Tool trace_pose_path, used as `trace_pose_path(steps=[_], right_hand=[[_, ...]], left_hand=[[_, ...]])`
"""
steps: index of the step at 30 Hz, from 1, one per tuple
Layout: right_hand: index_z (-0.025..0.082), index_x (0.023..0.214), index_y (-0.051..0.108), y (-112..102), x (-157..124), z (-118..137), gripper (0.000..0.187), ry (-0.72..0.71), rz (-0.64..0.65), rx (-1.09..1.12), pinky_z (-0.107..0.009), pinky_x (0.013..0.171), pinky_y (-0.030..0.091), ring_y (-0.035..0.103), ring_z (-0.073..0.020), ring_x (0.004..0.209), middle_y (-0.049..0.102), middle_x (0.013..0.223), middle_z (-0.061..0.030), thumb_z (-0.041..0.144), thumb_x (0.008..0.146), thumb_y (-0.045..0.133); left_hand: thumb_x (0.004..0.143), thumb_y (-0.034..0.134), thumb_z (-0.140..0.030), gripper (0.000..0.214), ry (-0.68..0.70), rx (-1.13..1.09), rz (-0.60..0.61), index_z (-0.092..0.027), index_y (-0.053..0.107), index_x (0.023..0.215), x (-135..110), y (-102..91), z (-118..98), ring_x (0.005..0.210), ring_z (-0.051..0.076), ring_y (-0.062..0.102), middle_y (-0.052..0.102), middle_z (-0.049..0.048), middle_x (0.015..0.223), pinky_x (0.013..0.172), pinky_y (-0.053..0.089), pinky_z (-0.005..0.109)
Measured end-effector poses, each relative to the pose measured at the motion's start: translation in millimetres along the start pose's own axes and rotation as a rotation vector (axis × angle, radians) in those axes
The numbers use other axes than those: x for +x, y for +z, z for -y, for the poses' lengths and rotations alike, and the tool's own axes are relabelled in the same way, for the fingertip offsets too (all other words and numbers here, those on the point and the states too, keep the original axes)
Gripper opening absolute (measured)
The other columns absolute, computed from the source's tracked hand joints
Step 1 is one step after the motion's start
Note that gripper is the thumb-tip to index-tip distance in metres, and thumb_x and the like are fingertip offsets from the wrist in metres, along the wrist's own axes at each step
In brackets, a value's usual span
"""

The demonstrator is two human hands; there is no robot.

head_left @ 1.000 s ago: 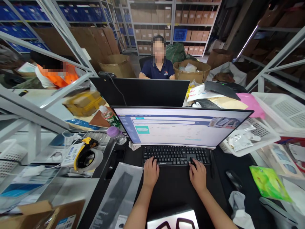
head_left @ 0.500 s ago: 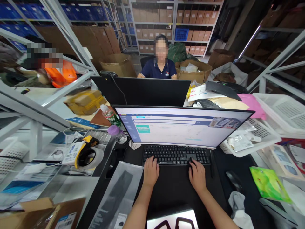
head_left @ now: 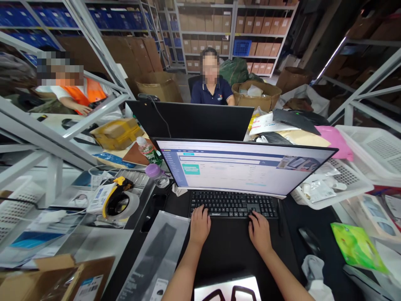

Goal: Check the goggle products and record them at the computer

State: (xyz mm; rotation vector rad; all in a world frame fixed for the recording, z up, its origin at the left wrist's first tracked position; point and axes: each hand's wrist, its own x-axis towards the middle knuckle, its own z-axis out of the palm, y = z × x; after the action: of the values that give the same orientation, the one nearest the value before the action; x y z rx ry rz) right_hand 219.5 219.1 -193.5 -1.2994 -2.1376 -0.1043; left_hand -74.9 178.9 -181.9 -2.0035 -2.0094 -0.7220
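Note:
A black keyboard (head_left: 224,203) lies below a lit monitor (head_left: 228,173) that shows a web page. My left hand (head_left: 200,224) rests at the keyboard's left front edge, its fingertips on the lower left keys. At the arrow keys on the right part of the keyboard, my right hand (head_left: 260,230) has its fingers spread, touching the keys. Neither hand holds anything. To the right lie a black mouse (head_left: 309,241) and a crumpled grey cloth (head_left: 313,267). Left of my left arm is a clear zip bag (head_left: 156,255) with something dark inside.
A phone (head_left: 153,213), a purple-lidded bottle (head_left: 158,176) and a tape dispenser (head_left: 117,200) stand at left. A white basket (head_left: 326,200) and a green packet (head_left: 357,246) are at right. One person sits behind the second monitor (head_left: 200,121); another, in orange, is at far left.
The view has shifted slightly, so things sit a little further right. My hands stay on the keyboard. At far left, the person in orange has changed posture and a hand now shows.

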Motion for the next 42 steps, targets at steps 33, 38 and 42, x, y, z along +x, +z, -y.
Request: trace_pose_path(steps=[33, 38, 42], right_hand=[[0.015, 0.131, 0.059, 10, 48, 59, 0.037, -0.069, 0.079, 0.114, -0.048, 0.102, 0.05, 0.056, -0.0288, 0.12, 0.061, 0.129, -0.0151, 0.017, 0.096, 0.047], [0.014, 0.13, 0.061, 27, 70, 80, 0.037, -0.028, 0.122, 0.108, -0.05, 0.103, 0.047, 0.053, -0.0299, 0.12, 0.061, 0.13, -0.0161, 0.017, 0.096, 0.046], [0.016, 0.128, 0.063, 30, 64, 86, 0.036, -0.02, 0.153, 0.116, -0.052, 0.104, 0.045, 0.052, -0.0302, 0.121, 0.061, 0.129, -0.0157, 0.015, 0.095, 0.046]], left_hand=[[0.094, 0.05, -0.015, 0.025, 0.036, 0.019, -0.01, -0.012, 0.062, 0.116, 2, 2.0, 2, 0.116, 0.033, 0.06, 0.064, 0.0197, 0.123, 0.103, 0.05, 0.053], [0.095, 0.047, -0.014, 0.026, 0.063, 0.001, 0.002, -0.009, 0.063, 0.116, 2, 4.6, 3, 0.119, 0.032, 0.061, 0.066, 0.0208, 0.123, 0.112, 0.042, 0.059], [0.096, 0.044, -0.012, 0.032, 0.094, -0.004, 0.037, -0.01, 0.062, 0.122, 3, 5.7, 5, 0.132, 0.033, 0.055, 0.062, 0.0185, 0.137, 0.114, 0.04, 0.057]])
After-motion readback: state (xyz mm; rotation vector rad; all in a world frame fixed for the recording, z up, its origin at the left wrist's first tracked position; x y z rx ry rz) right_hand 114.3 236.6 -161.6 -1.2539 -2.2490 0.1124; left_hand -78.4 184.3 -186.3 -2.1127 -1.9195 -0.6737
